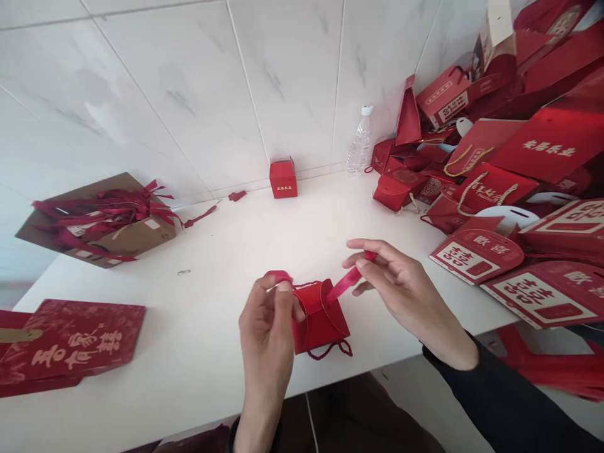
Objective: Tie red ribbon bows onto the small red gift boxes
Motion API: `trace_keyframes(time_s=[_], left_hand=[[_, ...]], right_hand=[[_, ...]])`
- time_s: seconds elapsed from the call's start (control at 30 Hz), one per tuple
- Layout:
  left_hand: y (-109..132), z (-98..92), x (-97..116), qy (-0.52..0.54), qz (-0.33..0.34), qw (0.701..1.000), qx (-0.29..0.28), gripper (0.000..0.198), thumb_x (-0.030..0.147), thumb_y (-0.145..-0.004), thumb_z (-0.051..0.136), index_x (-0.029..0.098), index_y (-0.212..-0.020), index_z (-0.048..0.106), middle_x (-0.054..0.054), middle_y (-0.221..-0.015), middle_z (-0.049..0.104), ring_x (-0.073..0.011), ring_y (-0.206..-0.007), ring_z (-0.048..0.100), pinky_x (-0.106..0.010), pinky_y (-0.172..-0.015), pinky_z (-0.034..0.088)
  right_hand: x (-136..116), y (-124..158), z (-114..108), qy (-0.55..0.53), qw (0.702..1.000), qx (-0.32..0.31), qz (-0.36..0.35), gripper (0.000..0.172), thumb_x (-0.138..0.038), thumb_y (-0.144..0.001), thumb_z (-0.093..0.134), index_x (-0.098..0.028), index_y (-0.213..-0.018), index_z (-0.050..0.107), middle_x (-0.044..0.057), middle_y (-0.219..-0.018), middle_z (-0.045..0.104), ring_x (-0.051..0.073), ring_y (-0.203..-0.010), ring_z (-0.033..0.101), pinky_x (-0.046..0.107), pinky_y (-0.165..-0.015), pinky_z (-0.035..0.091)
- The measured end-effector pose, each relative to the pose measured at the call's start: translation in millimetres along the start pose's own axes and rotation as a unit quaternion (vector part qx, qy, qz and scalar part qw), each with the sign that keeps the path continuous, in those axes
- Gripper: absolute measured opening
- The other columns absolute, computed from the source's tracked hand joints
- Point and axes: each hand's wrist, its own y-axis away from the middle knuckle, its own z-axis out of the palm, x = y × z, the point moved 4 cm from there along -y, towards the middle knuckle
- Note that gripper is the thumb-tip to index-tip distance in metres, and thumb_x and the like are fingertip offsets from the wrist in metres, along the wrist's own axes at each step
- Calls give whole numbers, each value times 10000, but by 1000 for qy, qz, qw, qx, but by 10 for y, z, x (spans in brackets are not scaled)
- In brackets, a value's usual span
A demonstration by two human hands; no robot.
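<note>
A small red gift box (317, 327) with a dark red cord handle rests near the front edge of the white table (217, 340). A red ribbon (343, 284) comes out at the box's upper right side. My right hand (396, 283), right of the box, pinches that end between thumb and fingers. On the left, my left hand (268, 321) grips ribbon as well, a loop of it showing above the fingertips. This hand covers part of the box's left side.
A cardboard box of ribbons (151, 236) stands at the left, above flat red bags (89, 340). Near the wall are a small red box (284, 179) and a clear bottle (360, 145). Piled red boxes (481, 251) fill the right.
</note>
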Motion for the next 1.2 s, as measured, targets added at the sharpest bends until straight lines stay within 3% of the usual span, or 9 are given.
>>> trace_keyframes(time_s=[0.13, 0.2, 0.37, 0.47, 0.77, 0.87, 0.93, 1.07, 1.2], left_hand=[[-71, 207, 96, -123, -2, 970, -208, 186, 385, -975, 524, 219, -931, 596, 33, -686, 542, -113, -607, 448, -230, -549, 371], [-92, 248, 77, -129, -11, 958, -256, 181, 358, -965, 521, 207, -882, 576, 30, -688, 528, -110, -589, 413, -232, -522, 335], [-157, 131, -60, -45, -58, 984, -164, 423, 451, -956, 523, 189, -629, 467, 31, -595, 434, -100, -550, 358, -239, -514, 292], [-152, 83, -112, -43, -83, 986, -140, 480, 490, -943, 550, 176, -580, 558, -11, -635, 559, -127, -618, 487, -250, -573, 362], [-140, 65, -1, 10, -84, 967, -242, 213, 409, -887, 694, 220, -900, 792, -67, -944, 767, -203, -833, 688, -315, -750, 532], [-157, 12, 12, -61, -19, 979, -195, 86, 256, -854, 714, 234, -867, 797, -58, -920, 768, -215, -874, 708, -332, -782, 560], [-156, -10, 37, -146, 113, 974, -133, 176, 167, -866, 654, 257, -908, 800, -53, -925, 764, -215, -906, 707, -335, -784, 567], [-70, 32, 10, -253, 346, 902, -53, 318, 96, -888, 597, 264, -1107, 754, -60, -983, 746, -197, -908, 700, -310, -743, 575], [-45, -22, -59, -259, 312, 913, 46, 77, 177, -860, 705, 220, -922, 721, -42, -875, 710, -170, -778, 681, -283, -670, 560]], right_hand=[[-488, -142, 315, 86, 978, -102, -159, 234, -192, -1039, 491, -236, -1175, 677, 11, -1034, 734, 164, -981, 697, 284, -858, 563], [-584, -190, 466, 133, 951, -166, -224, 269, -141, -1030, 468, -216, -1181, 677, 24, -1034, 733, 181, -1034, 677, 316, -907, 539], [-444, -260, 502, 153, 932, -265, -193, 478, -320, -1051, 528, -220, -1504, 411, 34, -1051, 724, 188, -944, 687, 324, -860, 528], [-347, -269, 367, 200, 935, -252, -150, 389, -297, -1043, 534, -210, -1422, 511, -7, -878, 710, 164, -778, 665, 289, -751, 502], [-366, -176, 174, 151, 955, -251, -45, 186, -343, -1005, 549, -257, -1102, 683, 7, -850, 676, 181, -763, 616, 295, -680, 491], [-282, -209, 204, 148, 961, -226, -53, 217, -329, -1016, 517, -257, -1136, 683, 48, -1095, 721, 228, -980, 655, 346, -812, 519], [-187, -229, 269, 139, 957, -251, -44, 245, -311, -1026, 484, -259, -1151, 688, 40, -1043, 735, 224, -936, 669, 350, -797, 523], [-62, -252, 373, 102, 946, -306, -33, 218, -277, -990, 526, -227, -1054, 729, 29, -917, 733, 215, -843, 655, 342, -760, 505], [-50, -263, 356, 82, 950, -302, -8, 164, -263, -962, 558, -203, -933, 707, 17, -880, 702, 182, -796, 614, 305, -718, 465]])
